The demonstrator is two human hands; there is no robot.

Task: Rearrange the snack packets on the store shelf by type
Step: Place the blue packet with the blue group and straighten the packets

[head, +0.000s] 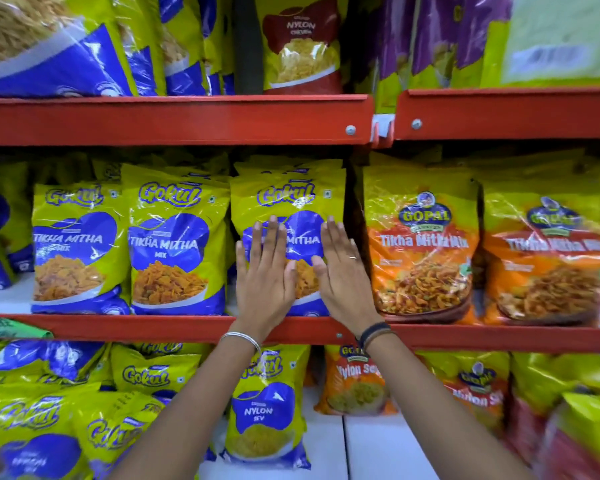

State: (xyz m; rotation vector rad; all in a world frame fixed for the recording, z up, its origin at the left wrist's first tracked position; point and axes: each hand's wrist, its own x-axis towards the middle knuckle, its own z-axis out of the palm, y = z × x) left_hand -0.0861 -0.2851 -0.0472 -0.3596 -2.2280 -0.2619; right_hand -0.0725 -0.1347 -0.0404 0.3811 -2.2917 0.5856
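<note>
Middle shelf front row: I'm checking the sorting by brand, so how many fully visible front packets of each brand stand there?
Gokul Tikha Mitha Mix: 3
Gopal Tikha Mitha Mix: 2
Total: 5

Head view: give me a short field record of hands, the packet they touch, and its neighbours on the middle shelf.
left hand: flat, fingers spread, on packet front
right hand: flat, same packet, ring visible
touched packet: Gokul Tikha Mitha, upright
left neighbour: Gokul Tikha Mitha Mix, upright
right neighbour: orange Gopal Tikha Mitha Mix
middle shelf: red front lip
grip: neither hand closed on anything
</note>
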